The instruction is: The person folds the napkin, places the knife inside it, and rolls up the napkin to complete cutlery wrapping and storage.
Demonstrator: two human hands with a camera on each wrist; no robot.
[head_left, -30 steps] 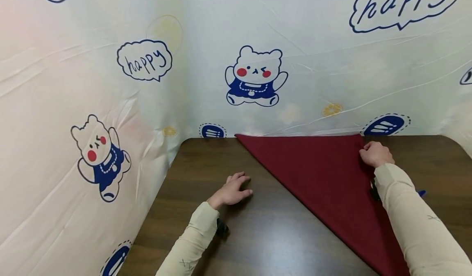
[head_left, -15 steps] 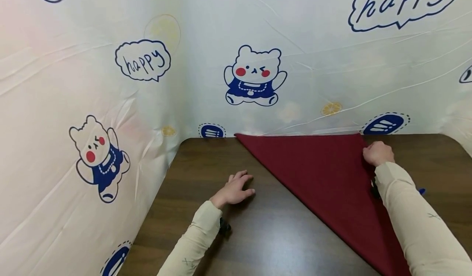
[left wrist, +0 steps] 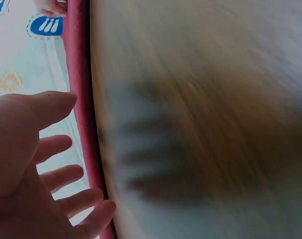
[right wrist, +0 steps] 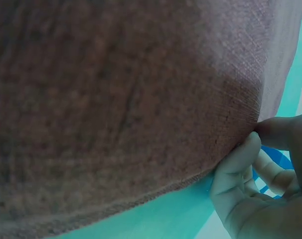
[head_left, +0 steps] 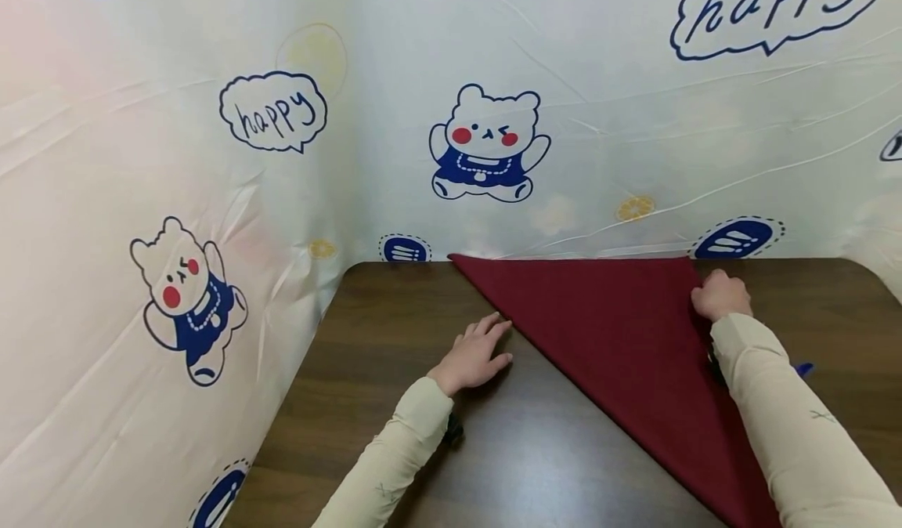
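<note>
A dark red cloth (head_left: pixel 606 332) lies on the table as a large triangle, its long diagonal edge facing left. My right hand (head_left: pixel 722 297) pinches its right edge near the far corner. In the right wrist view, thumb and finger of the right hand (right wrist: pixel 260 174) meet on the edge of the cloth (right wrist: pixel 141 124). My left hand (head_left: pixel 475 356) reaches to the diagonal edge with fingers spread and fingertips right at it. The left wrist view has the left hand (left wrist: pixel 46 154) relaxed beside the thick red edge (left wrist: pixel 83 89), holding nothing.
The brown wooden table (head_left: pixel 395 309) has rounded far corners. A pale curtain (head_left: pixel 380 121) printed with cartoon bears and "happy" bubbles hangs behind it and along the left. A small blue object (head_left: pixel 803 369) shows beside the right sleeve.
My left hand has moved right and slightly away from me, up to the diagonal edge of the cloth. The right hand keeps its pinch, almost in place, and the cloth lies as before.
</note>
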